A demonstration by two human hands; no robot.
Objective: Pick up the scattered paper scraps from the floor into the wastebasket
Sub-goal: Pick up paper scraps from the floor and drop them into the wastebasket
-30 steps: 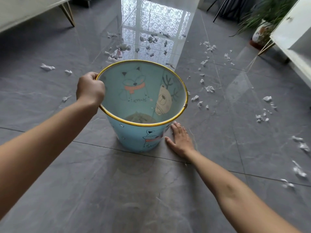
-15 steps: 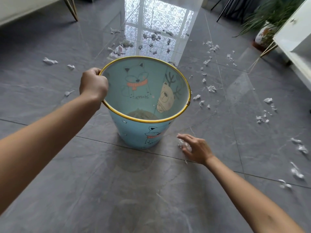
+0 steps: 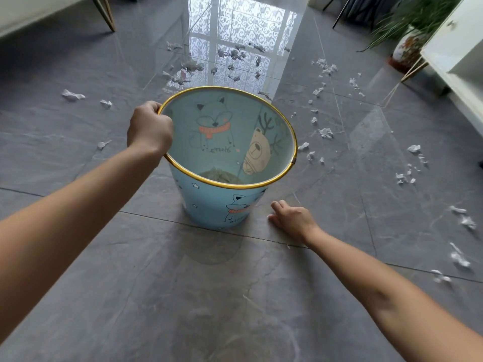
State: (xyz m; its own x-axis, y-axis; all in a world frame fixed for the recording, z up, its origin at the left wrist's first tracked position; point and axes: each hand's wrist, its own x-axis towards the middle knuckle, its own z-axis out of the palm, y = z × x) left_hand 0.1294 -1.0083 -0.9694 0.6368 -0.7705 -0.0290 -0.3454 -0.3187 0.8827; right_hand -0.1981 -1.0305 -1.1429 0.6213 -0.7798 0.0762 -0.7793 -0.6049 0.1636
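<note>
The light blue wastebasket (image 3: 209, 205) with a gold rim and cartoon animals stands on the grey tile floor. My left hand (image 3: 149, 129) grips its rim on the left side. Crumpled paper (image 3: 219, 176) lies at its bottom. My right hand (image 3: 292, 220) rests on the floor just right of the basket's base, fingers curled down over a paper scrap hidden beneath them. A tiny scrap (image 3: 288, 246) lies by my wrist. White paper scraps (image 3: 325, 132) are scattered to the right, more scraps (image 3: 460, 259) at the far right, and others (image 3: 72, 95) on the left.
A white cabinet (image 3: 460, 61) on thin gold legs stands at the right, with a potted plant (image 3: 407, 45) behind it. Another furniture leg (image 3: 104, 14) shows at the top left. Several scraps (image 3: 235, 54) lie in the bright window reflection behind the basket.
My right hand went from flat on the floor by the basket's base to curled over a scrap there. The left hand stayed on the rim.
</note>
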